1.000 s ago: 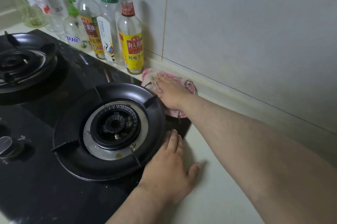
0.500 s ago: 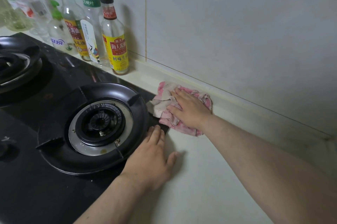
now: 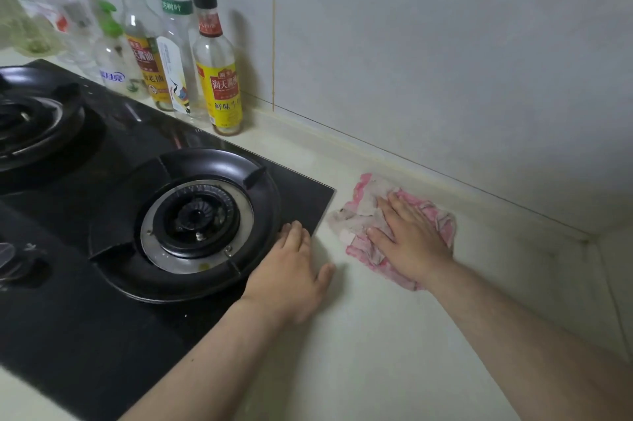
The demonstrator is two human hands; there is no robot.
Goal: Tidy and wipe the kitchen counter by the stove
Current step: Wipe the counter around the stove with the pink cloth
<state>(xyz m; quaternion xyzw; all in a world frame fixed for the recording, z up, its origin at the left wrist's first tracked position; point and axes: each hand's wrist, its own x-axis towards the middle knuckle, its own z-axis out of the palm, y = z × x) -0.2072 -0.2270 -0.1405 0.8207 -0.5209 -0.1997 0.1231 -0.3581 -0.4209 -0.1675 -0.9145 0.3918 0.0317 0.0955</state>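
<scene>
Since a second ago the cloth (image 3: 363, 204) and the right hand (image 3: 411, 242) on it have slid right, off the stove (image 3: 85, 335) corner and away from the bottles (image 3: 178, 54), onto bare counter (image 3: 376, 335). The left hand (image 3: 291, 280) has kept its place.

A tiled wall (image 3: 445, 61) meets the pale counter at a low lip. The black glass stove fills the left side, and the near burner ring (image 3: 191, 287) sits close to its right corner. The bottles stand in a row against the wall behind the stove. The pink-and-white cloth lies crumpled on the counter, just beside the stove corner and near the wall lip. The right hand presses flat on the cloth, fingers straight and slightly spread. The left hand lies palm down across the stove's edge, fingers straight and together with their tips at the ring's rim, thumb out on the counter.
</scene>
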